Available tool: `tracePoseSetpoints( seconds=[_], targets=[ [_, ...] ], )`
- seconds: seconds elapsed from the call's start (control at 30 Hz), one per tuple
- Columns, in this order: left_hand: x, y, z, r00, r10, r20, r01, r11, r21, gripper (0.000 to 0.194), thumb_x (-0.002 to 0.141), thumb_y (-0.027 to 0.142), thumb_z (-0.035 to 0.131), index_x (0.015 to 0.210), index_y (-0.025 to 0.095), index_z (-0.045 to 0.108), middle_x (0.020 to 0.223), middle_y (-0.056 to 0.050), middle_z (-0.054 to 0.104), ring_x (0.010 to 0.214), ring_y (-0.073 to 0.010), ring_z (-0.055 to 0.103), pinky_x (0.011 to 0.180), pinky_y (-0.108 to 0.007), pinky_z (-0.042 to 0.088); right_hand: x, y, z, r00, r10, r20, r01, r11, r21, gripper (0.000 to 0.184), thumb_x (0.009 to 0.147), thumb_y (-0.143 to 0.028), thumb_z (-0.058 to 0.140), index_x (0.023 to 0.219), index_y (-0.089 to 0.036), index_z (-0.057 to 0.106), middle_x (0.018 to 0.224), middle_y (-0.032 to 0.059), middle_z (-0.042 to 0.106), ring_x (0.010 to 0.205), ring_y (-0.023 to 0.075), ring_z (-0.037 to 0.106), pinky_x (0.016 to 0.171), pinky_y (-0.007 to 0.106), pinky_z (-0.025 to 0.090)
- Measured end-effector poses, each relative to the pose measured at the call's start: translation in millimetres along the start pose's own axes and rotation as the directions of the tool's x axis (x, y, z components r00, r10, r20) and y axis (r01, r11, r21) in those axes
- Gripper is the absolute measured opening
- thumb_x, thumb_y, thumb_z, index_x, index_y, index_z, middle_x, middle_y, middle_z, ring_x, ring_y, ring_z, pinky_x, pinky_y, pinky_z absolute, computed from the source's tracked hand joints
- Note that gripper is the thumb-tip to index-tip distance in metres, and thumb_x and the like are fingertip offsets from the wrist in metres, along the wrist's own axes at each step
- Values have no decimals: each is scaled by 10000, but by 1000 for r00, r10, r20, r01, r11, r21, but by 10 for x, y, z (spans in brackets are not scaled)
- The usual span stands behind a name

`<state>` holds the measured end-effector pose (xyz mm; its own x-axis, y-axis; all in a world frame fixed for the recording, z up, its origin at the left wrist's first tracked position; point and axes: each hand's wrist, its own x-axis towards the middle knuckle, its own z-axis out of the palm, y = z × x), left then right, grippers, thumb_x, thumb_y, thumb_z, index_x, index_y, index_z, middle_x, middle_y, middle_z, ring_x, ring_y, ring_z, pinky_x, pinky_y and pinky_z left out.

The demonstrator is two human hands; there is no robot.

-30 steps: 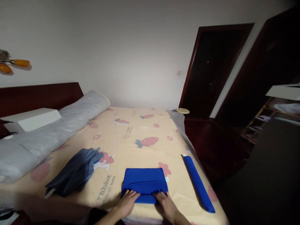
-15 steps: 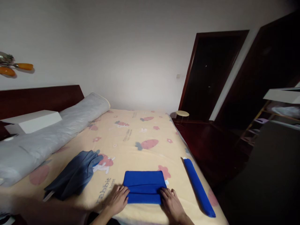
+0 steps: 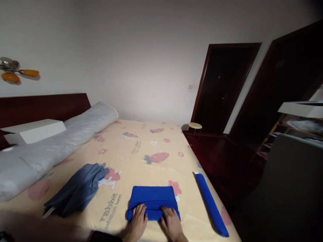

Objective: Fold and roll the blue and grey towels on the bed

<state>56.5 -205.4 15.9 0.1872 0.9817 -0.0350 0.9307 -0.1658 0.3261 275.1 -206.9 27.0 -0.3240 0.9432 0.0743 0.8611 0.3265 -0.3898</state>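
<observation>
pale patterned bedding point(image 3: 136, 173) spreads beyond the fingers. a folded blue cloth point(image 3: 152, 193) lies under the fingertips of left hand point(image 3: 138, 220) and right hand point(image 3: 172, 221), fingers close together; any pinch i cannot tell. flattening the fold seems in hand; next calls for even pressure.

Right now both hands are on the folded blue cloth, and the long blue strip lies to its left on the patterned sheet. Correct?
One fix: the head view shows the long blue strip to the right of the folded blue cloth. The left hand and right hand are on the cloth, and the strip is on the patterned sheet.
</observation>
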Motion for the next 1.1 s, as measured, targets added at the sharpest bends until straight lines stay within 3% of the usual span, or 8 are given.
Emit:
tracePoseSetpoints(
  seconds=[0.1,0.2,0.3,0.43,0.53,0.8,0.93,1.1],
  targets=[
    [-149,-248,-11,984,-99,-145,108,993,51,468,940,287,325,1360,248,526,1443,-75,534,1340,-276,439,1148,-525,285,-114,302,-13,993,42,-112,-45,999,-28,485,938,-461,406,1331,-220,560,1376,114,576,1287,307,504,1109,520,303],
    [-198,-328,10,963,-170,-208,196,974,114,477,920,232,335,1346,275,544,1430,-74,547,1340,-297,425,1128,-569,258,-129,360,24,984,77,-163,-86,995,-52,463,927,-435,424,1305,-220,583,1366,118,583,1295,318,497,1110,538,304],
    [-105,-207,81,977,-159,-141,176,977,121,521,895,165,313,1354,263,538,1426,-77,548,1359,-281,403,1148,-552,221,-38,124,71,991,49,-121,-55,998,-42,464,879,-291,433,1313,-211,576,1391,101,564,1325,290,467,1130,492,279],
    [89,35,201,1000,-14,28,11,997,82,562,886,121,280,1388,252,499,1461,-53,517,1378,-222,394,1166,-444,243,151,-339,146,997,-82,6,82,994,73,499,870,-223,382,1342,-214,545,1358,72,597,1274,229,516,1108,401,303],
    [144,40,212,1000,19,-2,-19,995,94,525,917,176,286,1396,246,489,1471,-56,507,1370,-225,407,1148,-437,281,239,-444,212,997,-80,-4,80,992,102,464,932,-238,314,1331,-228,551,1327,71,621,1244,222,541,1089,406,314],
    [-49,-490,20,965,-98,-245,138,979,153,455,939,249,321,1319,282,568,1365,-72,597,1312,-292,431,1101,-546,286,32,359,173,990,86,-111,-101,986,-134,359,888,-301,506,1227,-308,625,1398,67,563,1334,314,452,1089,527,299],
    [91,-228,177,978,-91,-189,113,987,110,501,902,151,311,1318,246,574,1379,-61,595,1307,-244,464,1125,-477,309,97,124,206,993,45,-112,-53,996,-71,407,964,-299,366,1308,-251,578,1416,80,543,1350,268,441,1117,478,287],
    [317,134,416,981,77,-179,-66,996,66,501,904,150,306,1319,221,578,1371,-55,609,1278,-207,521,1099,-401,387,312,-325,276,998,-56,-31,58,996,74,457,1002,-338,271,1350,-230,547,1394,69,565,1311,212,489,1093,376,328]
  ],
)
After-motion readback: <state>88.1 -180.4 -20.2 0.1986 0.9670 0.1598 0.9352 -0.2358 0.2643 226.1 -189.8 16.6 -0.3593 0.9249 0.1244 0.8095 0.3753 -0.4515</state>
